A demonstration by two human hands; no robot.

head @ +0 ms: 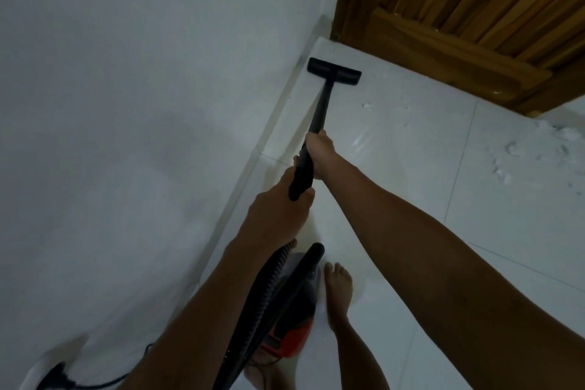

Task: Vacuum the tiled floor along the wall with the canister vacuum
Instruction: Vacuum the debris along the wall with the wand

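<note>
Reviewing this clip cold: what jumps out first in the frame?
Two bare arms reach forward, the right hand ahead of the left hand, both gripping a black vacuum wand whose floor head sits against the white wall's base near the corner. A wooden door fills the upper right, with white debris scattered on the tiles below it.

— What rests on the tiled floor [395,187]?
— The black floor nozzle [334,71], flat beside the wall's skirting. White debris [503,165] lies well right of the nozzle; the canister [291,326] and a bare foot [338,291] sit nearer.
</note>
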